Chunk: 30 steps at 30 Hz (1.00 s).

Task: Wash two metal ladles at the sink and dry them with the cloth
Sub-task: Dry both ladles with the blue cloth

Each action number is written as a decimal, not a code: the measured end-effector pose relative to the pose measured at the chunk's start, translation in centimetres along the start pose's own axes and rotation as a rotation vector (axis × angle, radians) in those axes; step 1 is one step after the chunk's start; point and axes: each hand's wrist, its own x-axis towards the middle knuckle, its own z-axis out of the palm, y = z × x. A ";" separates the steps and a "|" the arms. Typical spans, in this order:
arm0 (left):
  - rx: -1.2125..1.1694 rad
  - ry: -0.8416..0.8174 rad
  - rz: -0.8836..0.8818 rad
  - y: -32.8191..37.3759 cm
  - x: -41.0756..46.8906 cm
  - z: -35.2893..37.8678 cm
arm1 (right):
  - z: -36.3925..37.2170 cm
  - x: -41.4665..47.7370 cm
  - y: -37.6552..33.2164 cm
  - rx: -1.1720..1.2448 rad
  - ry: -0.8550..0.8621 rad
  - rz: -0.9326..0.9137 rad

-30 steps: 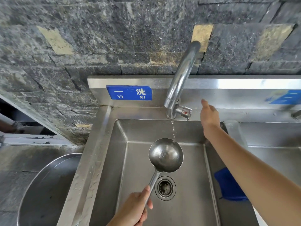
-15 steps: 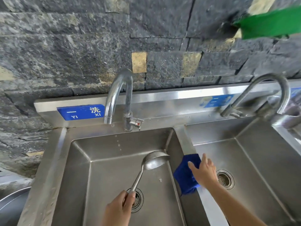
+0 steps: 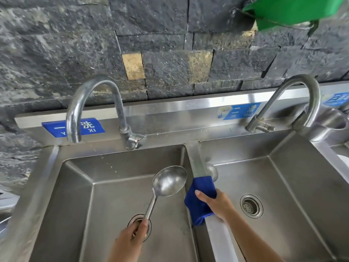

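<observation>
My left hand grips the handle of a metal ladle, its bowl raised over the left sink basin and tipped toward me. A blue cloth drapes over the divider between the two basins, and my right hand grasps it from the right side, thumb on top. Just beyond the cloth, the rounded bowl of a second ladle peeks out on the right-basin side of the divider; the rest of it is hidden.
The left faucet arches over the left basin with no water running. A second faucet stands over the right basin. Both basins have open drains. A stone wall rises behind, and a green object hangs at top right.
My right hand left the tap area, came down and closed on the blue cloth. The water stopped dripping. The ladle swung right toward the divider, and the view shifted right.
</observation>
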 end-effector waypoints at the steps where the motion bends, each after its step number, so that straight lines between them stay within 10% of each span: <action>1: -0.027 -0.011 -0.008 0.3 -0.3 0.4 | -0.1 0.3 0.4 0.044 -0.025 -0.006; 13: -0.154 -0.054 -0.122 3.1 -1.7 4.2 | -2.2 -1.6 1.6 0.371 0.135 -0.029; 22: -0.210 -0.153 -0.048 6.5 -3.7 2.6 | -6.6 -8.7 -9.4 0.887 -0.158 -0.250; 26: -0.325 -0.239 -0.014 8.0 -5.1 1.2 | -4.9 -10.8 -12.7 0.528 -0.046 -0.497; 30: -0.422 -0.249 0.006 8.7 -5.9 0.5 | 0.5 -9.0 -12.0 -0.358 0.255 -0.988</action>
